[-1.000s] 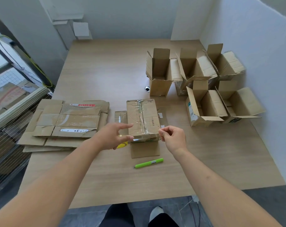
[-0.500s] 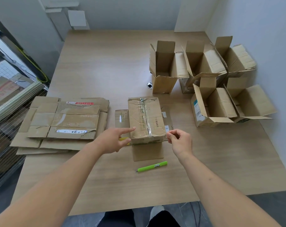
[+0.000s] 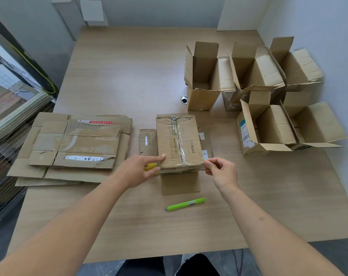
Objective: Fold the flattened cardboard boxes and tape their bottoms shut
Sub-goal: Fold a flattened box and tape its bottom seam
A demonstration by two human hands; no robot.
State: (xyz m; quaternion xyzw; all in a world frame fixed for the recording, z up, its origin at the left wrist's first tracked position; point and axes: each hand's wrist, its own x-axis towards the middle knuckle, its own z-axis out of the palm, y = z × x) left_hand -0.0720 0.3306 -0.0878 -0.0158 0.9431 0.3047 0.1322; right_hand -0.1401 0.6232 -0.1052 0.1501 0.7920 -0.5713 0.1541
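box bottom-up between both hands, tape end at the near edge

the box (image 3: 179,142) is standing upside down in the middle of the table (image 3: 119,76), its taped bottom facing up and its top flaps lying splayed on the wood around it. its long axis is running away from the person, and the strip of clear tape (image 3: 178,140) is following that axis down the centre seam. the near edge, where the strip is ending, is lying directly between the two hands, so both are equally close.

the left hand (image 3: 138,172) is touching the near left corner with a straight forefinger, the other fingers loosely relaxed, gripping nothing. the right hand (image 3: 221,172) is pinching at the near right corner, thumb and forefinger drawn together; whether tape or only cardboard is between them is hard to tell.

the cardboard is looking worn, creased and matte; the tape is glossy and wrinkled. a green utility knife (image 3: 186,204) is lying just in front of the box. flattened boxes (image 3: 75,146) are stacked to the left, and folded boxes (image 3: 258,92) are standing open to the right.
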